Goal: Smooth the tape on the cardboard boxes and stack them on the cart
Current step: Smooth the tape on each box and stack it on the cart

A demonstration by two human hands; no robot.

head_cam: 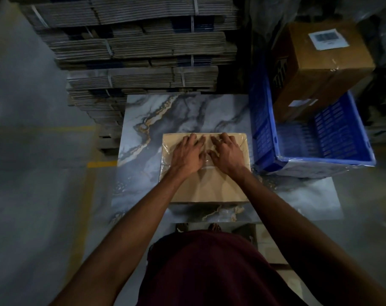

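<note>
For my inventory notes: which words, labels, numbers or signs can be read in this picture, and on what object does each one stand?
None can be read.
White barcode label on the large brown cardboard box: too blurred.
Dark print on that box's side: unreadable.
Small white sticker, lower on the box: too small.

We saw strapped bundles of flattened cardboard (130, 47) stacked at 12 o'clock, a marble-patterned tabletop (183, 113) at centre, yellow floor line (101, 164) at 9 o'clock, and maroon shirt (209, 272) at 6.
</note>
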